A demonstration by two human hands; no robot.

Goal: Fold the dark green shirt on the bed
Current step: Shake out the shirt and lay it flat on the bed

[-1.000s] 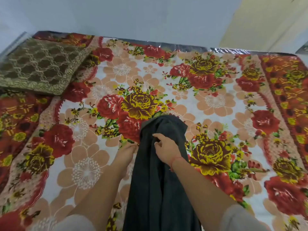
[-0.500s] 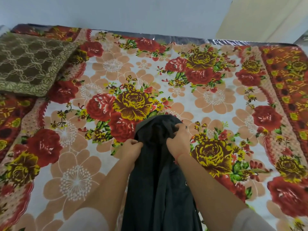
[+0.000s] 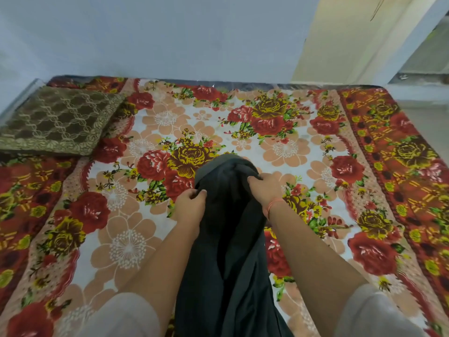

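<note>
While both hands reach over the bed [image 3: 291, 147] | left hand [image 3: 190, 207] pinches dark green shirt [image 3: 230, 263] | right hand [image 3: 263, 188] clutches it

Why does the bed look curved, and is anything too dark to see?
Head view: the wide-angle lens bows the bed; light is soft, without hard shadows; the dark green shirt, gripped by the left hand and right hand, hides its folds.
</note>
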